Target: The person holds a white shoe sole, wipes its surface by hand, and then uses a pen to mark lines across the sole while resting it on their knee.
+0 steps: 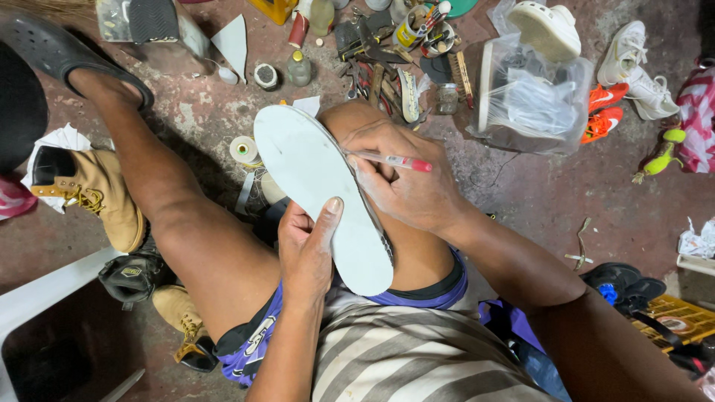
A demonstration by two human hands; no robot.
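Note:
A white shoe sole (316, 182) lies lengthwise on my right knee, toe end pointing away from me. My left hand (307, 249) grips its near half, thumb pressed on the top face. My right hand (406, 179) rests along the sole's right edge and holds a red-capped pen (391, 160), its tip against the sole's rim. My left leg stretches out to the upper left, foot in a dark clog (56, 48).
Tan boots (97, 193) stand left of my leg. Tools, bottles and glue pots (387, 67) clutter the concrete floor ahead. A plastic bag with a shoe (532, 97), white sneakers (633, 63) and orange shoes (607, 112) lie to the right. A thread spool (243, 149) sits beside the sole.

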